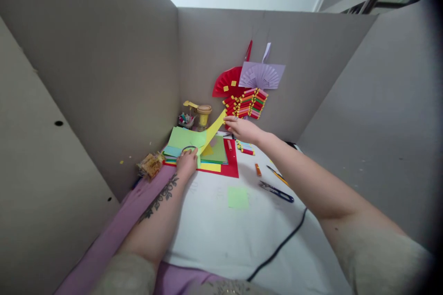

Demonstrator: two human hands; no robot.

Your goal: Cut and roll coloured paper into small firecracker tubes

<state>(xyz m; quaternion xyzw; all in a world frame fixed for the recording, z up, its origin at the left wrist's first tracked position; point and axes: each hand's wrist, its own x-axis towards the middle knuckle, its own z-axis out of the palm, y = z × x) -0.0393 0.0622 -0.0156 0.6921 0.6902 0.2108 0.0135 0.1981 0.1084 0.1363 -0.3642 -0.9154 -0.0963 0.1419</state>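
Note:
My right hand (pixel 242 129) pinches the upper corner of a yellow paper sheet (pixel 212 132) and lifts it off a stack of coloured paper (pixel 211 159). My left hand (pixel 186 163) rests closed at the near left edge of that stack, pressing on it next to a grey ring-shaped thing (pixel 188 149) and the lower end of the yellow sheet. Green sheets (pixel 185 138) lie on top of the stack, with red paper (pixel 231 166) underneath.
A small green square (pixel 237 197), blue-handled scissors (pixel 277 191), an orange marker (pixel 258 169) and a black cable (pixel 277 249) lie on the white surface. Red and lilac paper fans (pixel 249 78) and strings of red rolls (pixel 247 103) hang on the back wall. Jars (pixel 202 115) stand in the corner. Grey partitions enclose the desk.

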